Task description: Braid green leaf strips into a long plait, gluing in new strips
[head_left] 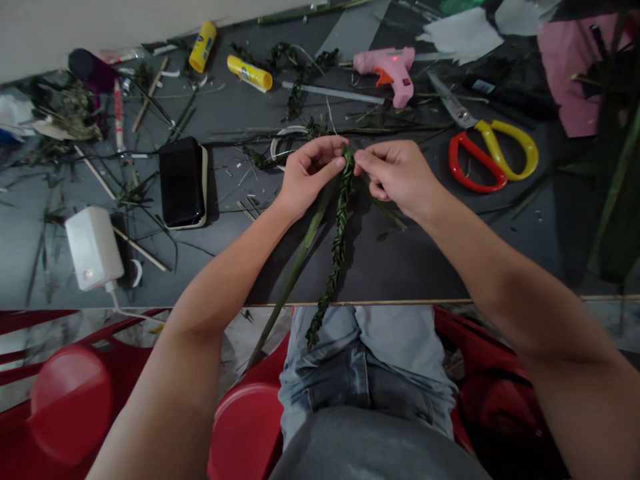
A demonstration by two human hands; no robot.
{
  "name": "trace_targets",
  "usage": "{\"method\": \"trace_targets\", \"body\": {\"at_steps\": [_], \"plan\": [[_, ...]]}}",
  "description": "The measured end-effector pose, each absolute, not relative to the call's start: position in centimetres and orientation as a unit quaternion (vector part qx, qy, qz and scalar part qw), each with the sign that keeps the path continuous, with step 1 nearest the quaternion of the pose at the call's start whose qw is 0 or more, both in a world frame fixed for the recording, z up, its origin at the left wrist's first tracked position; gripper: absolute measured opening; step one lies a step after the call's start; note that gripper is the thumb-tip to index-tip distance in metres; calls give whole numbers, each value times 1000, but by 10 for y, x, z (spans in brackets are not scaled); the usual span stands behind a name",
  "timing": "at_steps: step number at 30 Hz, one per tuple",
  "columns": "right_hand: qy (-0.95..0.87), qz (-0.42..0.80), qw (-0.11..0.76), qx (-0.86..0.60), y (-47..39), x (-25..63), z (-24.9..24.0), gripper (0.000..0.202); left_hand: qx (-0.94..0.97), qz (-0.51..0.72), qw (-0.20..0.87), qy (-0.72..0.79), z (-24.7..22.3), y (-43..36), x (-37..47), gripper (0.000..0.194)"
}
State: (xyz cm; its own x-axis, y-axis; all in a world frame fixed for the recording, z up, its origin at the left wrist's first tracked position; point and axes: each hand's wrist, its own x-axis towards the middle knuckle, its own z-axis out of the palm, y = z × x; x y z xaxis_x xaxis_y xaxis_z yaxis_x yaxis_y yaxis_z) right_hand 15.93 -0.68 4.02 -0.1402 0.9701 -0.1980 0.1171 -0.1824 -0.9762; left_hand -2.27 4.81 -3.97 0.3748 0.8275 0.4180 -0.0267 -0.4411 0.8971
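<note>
A dark green braid of leaf strips (340, 230) hangs from my two hands, its tail reaching past the table's front edge over my lap. My left hand (314, 172) pinches its upper end between thumb and fingers. Just right of that end, my right hand (395, 170) is closed in a pinch at the braid's top; whatever thin strip lies between those fingertips is too small to make out. A long flat green leaf strip (295, 267) slants down to the left beneath my left hand, beside the braid.
Scissors (493, 150) with red and yellow handles lie right of my hands. Behind are a pink glue gun (393, 70), its light red, and yellow glue sticks (250, 73). A black phone-like object (183, 183) and white adapter (95, 248) lie left. Leaf scraps litter the grey table (410, 267).
</note>
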Motion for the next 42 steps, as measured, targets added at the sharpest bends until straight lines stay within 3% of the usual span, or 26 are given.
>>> {"method": "trace_targets", "body": {"at_steps": [13, 20, 25, 32, 42], "plan": [[-509, 569, 375, -526, -6, 160, 39, 45, 715, 489, 403, 296, -40, 46, -21, 44], [-483, 643, 307, -509, -6, 165, 45, 48, 717, 483, 403, 299, -41, 46, -22, 43], [-508, 564, 319, -567, 2, 180, 46, 57, 701, 492, 427, 290, -44, 46, -20, 45], [-487, 635, 289, -525, 11, 188, 41, 33, 689, 498, 442, 285, -47, 49, -21, 47], [-457, 677, 300, -494, 5, 183, 40, 31, 691, 493, 452, 275, -44, 48, -22, 41]]}}
